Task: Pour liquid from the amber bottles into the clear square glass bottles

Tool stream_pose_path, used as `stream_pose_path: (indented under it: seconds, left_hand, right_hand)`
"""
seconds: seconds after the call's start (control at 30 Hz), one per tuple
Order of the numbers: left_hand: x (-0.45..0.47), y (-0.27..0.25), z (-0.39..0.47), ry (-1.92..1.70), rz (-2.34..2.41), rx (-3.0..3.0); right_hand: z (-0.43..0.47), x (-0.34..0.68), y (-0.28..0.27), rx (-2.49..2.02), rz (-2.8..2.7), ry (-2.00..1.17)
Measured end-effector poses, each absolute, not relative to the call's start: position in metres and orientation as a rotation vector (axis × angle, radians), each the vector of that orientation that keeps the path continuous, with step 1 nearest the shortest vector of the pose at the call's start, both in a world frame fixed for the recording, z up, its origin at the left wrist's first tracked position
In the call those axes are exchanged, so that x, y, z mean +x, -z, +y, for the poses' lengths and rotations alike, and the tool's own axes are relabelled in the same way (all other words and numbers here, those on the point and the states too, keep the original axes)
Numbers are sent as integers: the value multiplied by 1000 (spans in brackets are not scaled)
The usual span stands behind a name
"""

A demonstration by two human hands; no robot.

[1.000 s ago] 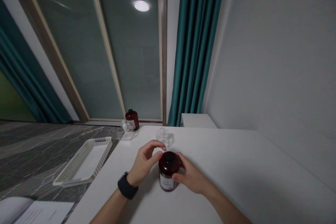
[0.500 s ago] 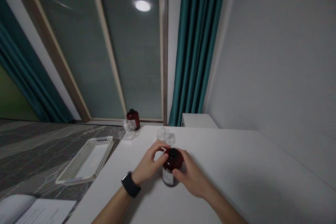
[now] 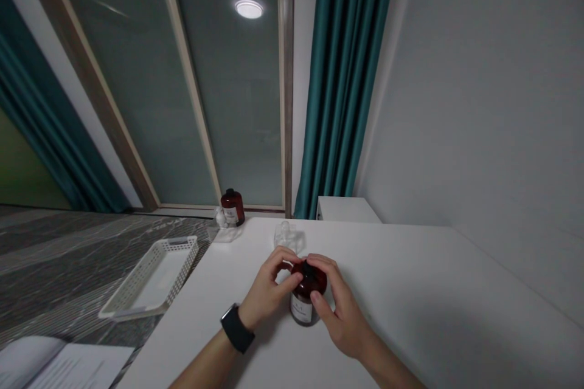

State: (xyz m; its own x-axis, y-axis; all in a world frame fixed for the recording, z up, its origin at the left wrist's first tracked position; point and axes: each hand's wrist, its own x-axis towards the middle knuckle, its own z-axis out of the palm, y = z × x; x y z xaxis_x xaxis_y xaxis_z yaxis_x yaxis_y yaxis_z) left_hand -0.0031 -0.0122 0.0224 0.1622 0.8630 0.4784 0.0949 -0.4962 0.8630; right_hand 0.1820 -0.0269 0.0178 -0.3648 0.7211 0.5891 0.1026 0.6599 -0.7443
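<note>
A dark red-brown bottle (image 3: 301, 310) with a white label and a black cap stands upright on the white table (image 3: 410, 304), between my two hands. On its left side, my left hand (image 3: 270, 285), with a black watch on the wrist, has thumb and fingers curled about the shoulder near the cap. My right hand (image 3: 340, 310) wraps the right side, thumb at the front and fingers over the top. A small clear object (image 3: 287, 236) lies just beyond the bottle; its kind is hard to make out.
Another red-brown bottle (image 3: 232, 209) stands at the far left table corner beside a clear plastic piece (image 3: 223, 232). Left of the table are a white perforated basket (image 3: 109, 310) and an open booklet (image 3: 86, 364). A white cabinet (image 3: 349, 209) stands behind the table.
The bottle and both hands have shifted slightly to the right. My right hand's fingers have come up over the top of the bottle, near the cap.
</note>
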Motion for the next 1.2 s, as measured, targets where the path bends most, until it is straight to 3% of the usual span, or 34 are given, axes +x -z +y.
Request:
stream_pose_path:
  seconds: [1.2]
  left_hand:
    - [0, -34, -22, -1688, 911, 2288]
  right_hand:
    - [-18, 188, -16, -683, -1673, -905]
